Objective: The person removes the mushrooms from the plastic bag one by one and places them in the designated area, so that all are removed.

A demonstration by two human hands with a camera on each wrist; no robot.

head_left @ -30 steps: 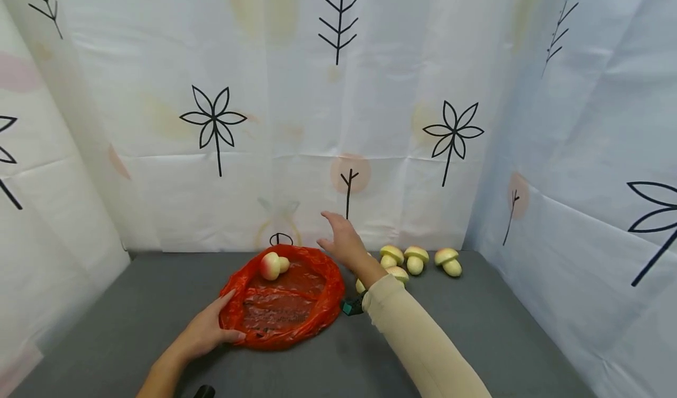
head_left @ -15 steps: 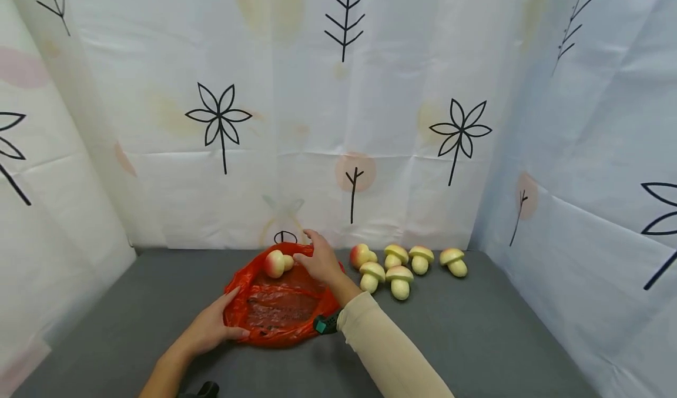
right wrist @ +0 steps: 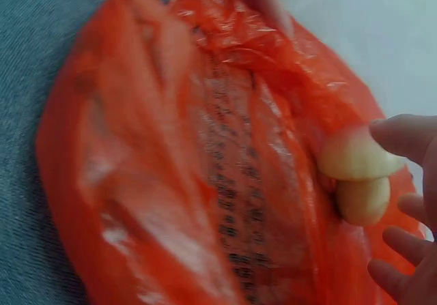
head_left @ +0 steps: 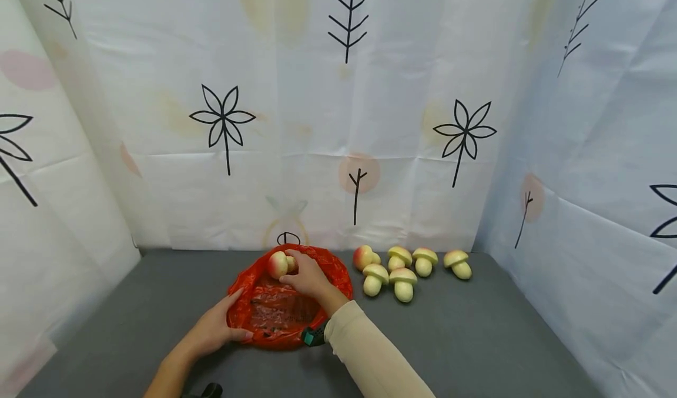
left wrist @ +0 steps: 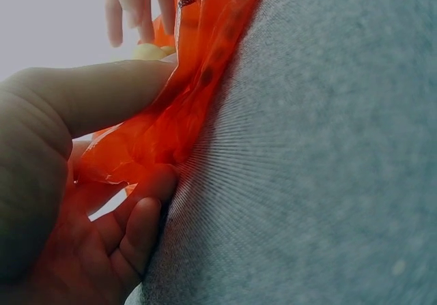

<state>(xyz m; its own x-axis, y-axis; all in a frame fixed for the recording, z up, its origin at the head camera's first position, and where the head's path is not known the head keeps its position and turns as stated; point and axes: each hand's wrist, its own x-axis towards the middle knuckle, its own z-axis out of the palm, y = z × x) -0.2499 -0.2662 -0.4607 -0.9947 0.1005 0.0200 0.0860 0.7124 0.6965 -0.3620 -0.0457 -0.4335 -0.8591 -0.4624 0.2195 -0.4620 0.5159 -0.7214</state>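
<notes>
A red plastic bag [head_left: 338,268] lies on the grey table with its mouth spread wide. My left hand [head_left: 210,330] grips its near-left rim; in the left wrist view the thumb [left wrist: 116,93] lies over the film and the fingers sit under it. Inside the bag, near the far-left edge, rests a toy mushroom [head_left: 277,265] with a pinkish-red and cream cap. Reaching over the bag, my right hand [head_left: 308,279] is at this mushroom's stem side. In the right wrist view the thumb [right wrist: 403,136] is at the cap, with the fingers spread apart.
Several more toy mushrooms stand or lie right of the bag, among them a red-capped one [head_left: 364,257], a front one [head_left: 404,284] and one farther right [head_left: 458,264]. White patterned curtains [head_left: 412,198] hang behind the table [head_left: 476,339] and at both sides.
My right hand has moved left and down from beyond the bag's right rim to the mushroom inside. The left hand stays at the rim. The mushrooms on the right have come into full view.
</notes>
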